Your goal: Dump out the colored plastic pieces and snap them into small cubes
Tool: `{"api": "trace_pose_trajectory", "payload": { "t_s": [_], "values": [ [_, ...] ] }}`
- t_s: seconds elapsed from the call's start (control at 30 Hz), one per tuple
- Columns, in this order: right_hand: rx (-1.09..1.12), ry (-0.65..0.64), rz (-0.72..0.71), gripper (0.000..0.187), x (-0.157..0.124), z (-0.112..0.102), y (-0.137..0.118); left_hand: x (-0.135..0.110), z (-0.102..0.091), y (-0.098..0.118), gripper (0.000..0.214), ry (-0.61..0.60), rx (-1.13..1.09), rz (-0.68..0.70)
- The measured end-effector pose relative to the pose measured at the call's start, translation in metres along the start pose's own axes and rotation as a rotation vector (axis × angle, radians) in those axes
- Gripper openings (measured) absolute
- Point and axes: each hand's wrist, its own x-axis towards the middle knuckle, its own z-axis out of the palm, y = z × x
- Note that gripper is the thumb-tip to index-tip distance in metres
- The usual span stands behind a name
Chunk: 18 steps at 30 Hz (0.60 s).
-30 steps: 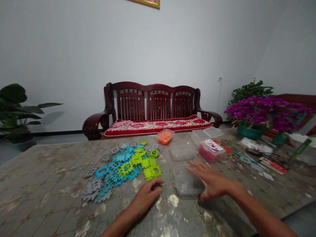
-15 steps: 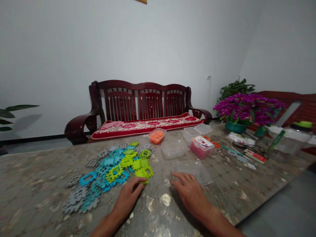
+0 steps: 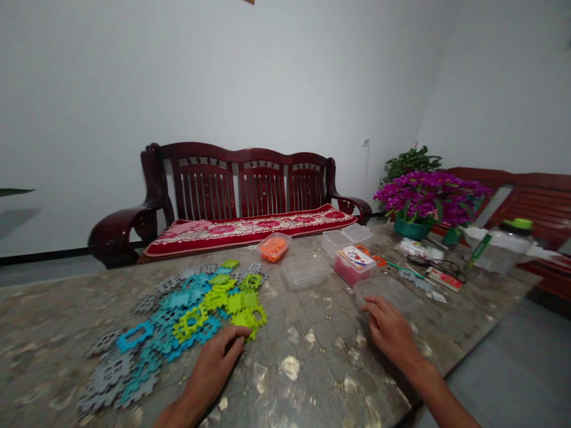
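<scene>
My left hand (image 3: 218, 356) rests on the table, its fingertips at the near edge of a pile of flat toothed plastic building pieces. Lime-green pieces (image 3: 243, 302) lie closest to it, with blue pieces (image 3: 134, 336) and grey pieces (image 3: 111, 371) further left. Thumb and forefinger are a little apart, with nothing visible between them. On the right, my right hand (image 3: 392, 333) has its fingers stretched out against the near left edge of a clear plastic lid (image 3: 392, 293) lying flat. Its fingertips touch the lid without wrapping around it.
A clear tub (image 3: 307, 272), an orange-filled box (image 3: 273, 247) and a pink-filled box (image 3: 354, 266) stand mid-table. An open clear case (image 3: 336, 239) sits behind. Glasses (image 3: 446, 268), a bottle (image 3: 508, 246) and a purple flower pot (image 3: 413, 229) are at right. A wooden bench (image 3: 241, 178) stands beyond.
My right hand and the clear lid have slid to the right, away from the left hand. The left hand stays by the green pieces. The view has turned slightly right.
</scene>
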Motion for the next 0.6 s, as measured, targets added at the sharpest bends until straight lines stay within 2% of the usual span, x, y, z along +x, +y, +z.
{"api": "trace_pose_trajectory", "payload": {
  "t_s": [0.1,0.2,0.27,0.4,0.5,0.6],
  "values": [
    [-0.020,0.013,0.027,0.035,0.008,-0.003,0.016,0.000,0.001,0.000,0.031,-0.004,-0.001,-0.004],
    [-0.042,0.040,0.019,0.035,0.023,-0.003,0.011,0.000,0.001,0.001,0.031,-0.006,-0.009,-0.007],
    [-0.004,0.038,-0.030,0.037,0.039,0.001,-0.008,0.000,0.002,0.002,0.032,-0.006,-0.019,-0.013],
    [0.075,-0.073,-0.149,0.043,0.078,0.024,-0.069,0.000,0.002,0.003,0.032,-0.002,-0.017,0.007],
    [0.000,-0.196,-0.176,0.037,0.104,0.043,-0.108,-0.001,0.002,0.003,0.030,-0.002,-0.008,0.036],
    [-0.120,-0.287,-0.211,0.027,0.122,0.055,-0.129,-0.002,0.002,0.003,0.028,0.002,-0.004,0.042]
  ]
}}
